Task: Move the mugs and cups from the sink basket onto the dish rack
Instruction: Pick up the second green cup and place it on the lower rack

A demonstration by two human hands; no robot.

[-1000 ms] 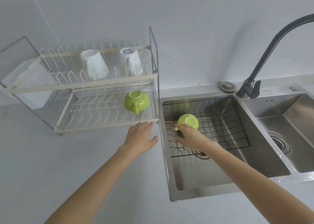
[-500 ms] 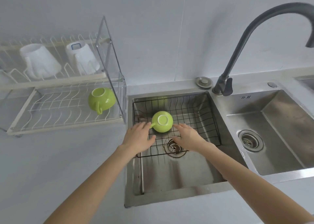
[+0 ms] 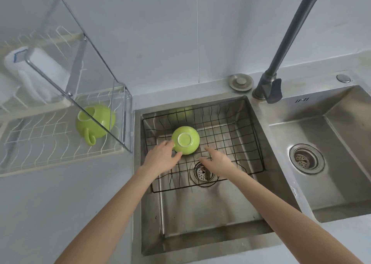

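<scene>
Green mug (image 3: 185,140) upturned in sink basket (image 3: 249,143), both hands' fingers open, second mug (image 3: 96,123) on rack (image 3: 40,143)

The green cup's (image 3: 185,140) handle lay hidden under the left hand (image 3: 161,158). Far left of that grip, the dish rack (image 3: 60,147) and white mug (image 3: 34,71) ran off-frame, blurred.

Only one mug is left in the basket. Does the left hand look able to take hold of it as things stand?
Probably yes. The left hand is already at the upside-down green mug in the sink basket, fingers open at its side, nothing between them. The right hand stays clear.
</scene>
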